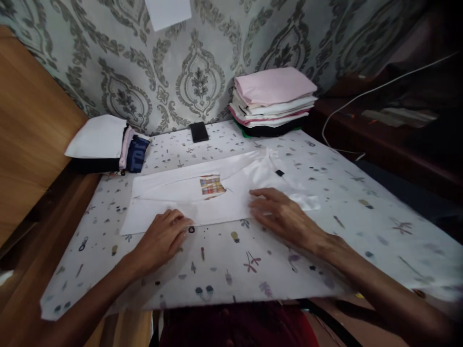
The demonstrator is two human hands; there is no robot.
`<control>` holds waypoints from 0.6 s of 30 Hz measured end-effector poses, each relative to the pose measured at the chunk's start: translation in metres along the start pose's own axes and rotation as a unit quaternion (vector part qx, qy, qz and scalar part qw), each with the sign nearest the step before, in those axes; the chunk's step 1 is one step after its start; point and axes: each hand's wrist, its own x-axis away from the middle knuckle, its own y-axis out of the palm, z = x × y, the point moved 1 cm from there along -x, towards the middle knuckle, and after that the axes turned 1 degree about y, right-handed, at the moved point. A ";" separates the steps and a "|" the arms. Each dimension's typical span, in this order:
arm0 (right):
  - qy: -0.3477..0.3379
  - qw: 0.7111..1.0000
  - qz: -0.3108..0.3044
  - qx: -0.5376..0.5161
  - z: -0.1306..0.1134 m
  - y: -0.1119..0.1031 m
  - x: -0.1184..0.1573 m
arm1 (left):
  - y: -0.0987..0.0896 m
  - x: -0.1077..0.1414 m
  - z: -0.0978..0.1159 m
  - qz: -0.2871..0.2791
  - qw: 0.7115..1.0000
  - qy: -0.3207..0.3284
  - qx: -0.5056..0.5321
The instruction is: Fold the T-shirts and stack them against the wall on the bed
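A white T-shirt (173, 185) lies folded lengthwise across the table, with a small plaid-coloured print in its middle and a black label near the collar at its right end. My left hand (164, 236) rests at the shirt's near edge, fingers curled and closed on the cloth there. Over the shirt's right half, my right hand (278, 212) has its fingers stretched out and apart, slightly smeared by motion. It touches or hovers just above the fabric; which one I cannot tell.
A tall stack of folded clothes (275, 89) with pink on top stands at the back right. At the back left is a smaller folded pile (99, 137). A black phone (199, 131) lies near the patterned wall. A white cable (347, 103) hangs at the right.
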 end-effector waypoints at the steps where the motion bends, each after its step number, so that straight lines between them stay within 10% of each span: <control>1: -0.029 0.999 -0.022 -0.016 -0.008 0.007 -0.007 | -0.003 0.006 -0.005 0.002 1.000 -0.010 -0.006; 11: -0.206 0.969 -0.129 -0.032 -0.055 0.060 -0.040 | -0.022 0.049 -0.065 0.065 0.988 -0.119 -0.068; 18: -0.222 0.966 -0.135 0.002 -0.061 0.075 -0.033 | -0.025 0.033 -0.111 0.124 0.975 -0.156 -0.102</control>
